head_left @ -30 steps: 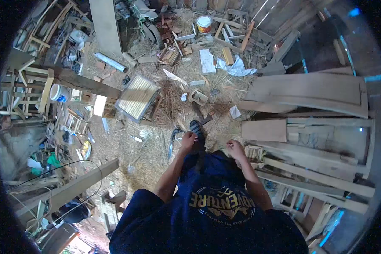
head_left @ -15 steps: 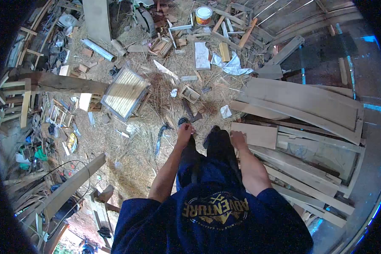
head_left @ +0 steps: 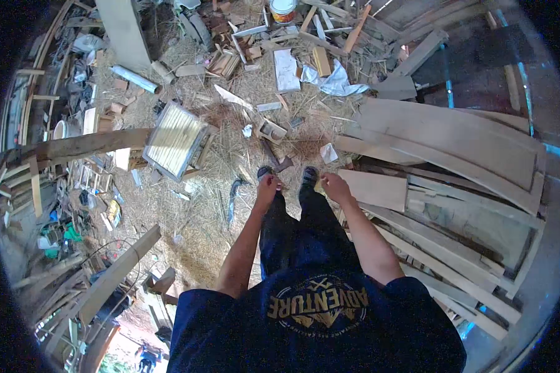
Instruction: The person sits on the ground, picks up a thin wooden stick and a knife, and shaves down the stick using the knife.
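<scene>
My left hand [head_left: 267,188] is over my left shoe, its fingers curled together near the tips. Whether anything small is inside them is hidden. Level with it, my right hand [head_left: 335,186] is half closed beside my right shoe [head_left: 308,177], and its grip is too small to make out. On the straw floor just ahead of my feet lies a hatchet [head_left: 282,164] with a dark head. Beyond it sits a small wooden box [head_left: 271,131]. A curved dark tool with a bluish handle [head_left: 232,200] rests left of my feet. Neither hand touches these.
Stacked boards and wooden panels [head_left: 457,155] fill the right side. A slatted wooden frame [head_left: 175,140] stands ahead to the left, near a long beam [head_left: 93,144]. Scrap wood, a white cloth [head_left: 342,81] and a paint bucket [head_left: 284,10] lie farther ahead. Another beam [head_left: 121,270] slants at lower left.
My right hand has come away from the board at the right, inward and slightly up. My left hand has shifted little. My right foot has moved forward, and the view has turned slightly.
</scene>
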Available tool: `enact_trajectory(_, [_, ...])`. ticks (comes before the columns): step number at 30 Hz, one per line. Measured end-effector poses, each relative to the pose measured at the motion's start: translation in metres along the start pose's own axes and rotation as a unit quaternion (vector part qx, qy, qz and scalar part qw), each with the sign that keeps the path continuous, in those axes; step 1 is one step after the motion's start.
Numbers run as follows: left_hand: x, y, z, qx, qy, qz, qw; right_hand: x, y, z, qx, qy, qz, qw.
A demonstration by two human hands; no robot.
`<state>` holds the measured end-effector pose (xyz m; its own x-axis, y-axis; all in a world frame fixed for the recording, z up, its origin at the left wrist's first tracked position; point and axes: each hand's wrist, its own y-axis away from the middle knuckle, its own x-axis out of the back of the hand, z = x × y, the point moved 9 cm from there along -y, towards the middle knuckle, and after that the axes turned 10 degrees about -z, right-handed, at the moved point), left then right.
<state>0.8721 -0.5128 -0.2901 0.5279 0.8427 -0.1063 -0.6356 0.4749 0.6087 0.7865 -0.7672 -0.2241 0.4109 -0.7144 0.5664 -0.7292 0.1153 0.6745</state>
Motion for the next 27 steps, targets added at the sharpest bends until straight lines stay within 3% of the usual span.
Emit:
enact_trajectory(3, [-0.012, 0.01, 0.008, -0.004, 0.052, 0.029, 0.998, 0.001, -0.004, -0.009, 0.042, -0.038, -0.018, 0.998])
enact_trajectory(6, [-0.014, 0.017, 0.005, -0.02, 0.099, 0.074, 0.992, -0.005, -0.01, -0.025, 0.17, -0.044, 0.001, 0.984])
enact_trajectory(12, [-0.01, 0.078, 0.011, -0.044, 0.115, 0.161, 0.979, -0.027, -0.025, -0.063, 0.234, 0.076, -0.086, 0.966])
enact_trajectory(13, [-0.006, 0.087, 0.002, -0.011, 0.107, 0.159, 0.981, -0.032, -0.028, -0.067, 0.241, 0.094, -0.087, 0.962])
enact_trajectory(17, [0.009, 0.098, -0.058, -0.052, 0.212, 0.124, 0.968, -0.037, -0.03, -0.082, 0.3, 0.099, -0.042, 0.948])
enact_trajectory(20, [0.03, 0.11, -0.06, -0.055, 0.15, 0.159, 0.974, -0.043, -0.033, -0.086, 0.292, 0.096, -0.043, 0.951])
enact_trajectory(24, [0.068, 0.089, -0.113, -0.007, 0.124, 0.148, 0.981, -0.08, -0.063, -0.091, 0.239, 0.098, -0.073, 0.963])
enact_trajectory(26, [0.088, 0.078, -0.153, -0.024, 0.139, 0.145, 0.979, -0.114, -0.074, -0.089, 0.181, 0.115, -0.104, 0.971])
enact_trajectory(27, [0.104, 0.076, -0.156, -0.031, 0.137, 0.142, 0.98, -0.135, -0.081, -0.097, 0.199, 0.124, -0.108, 0.966])
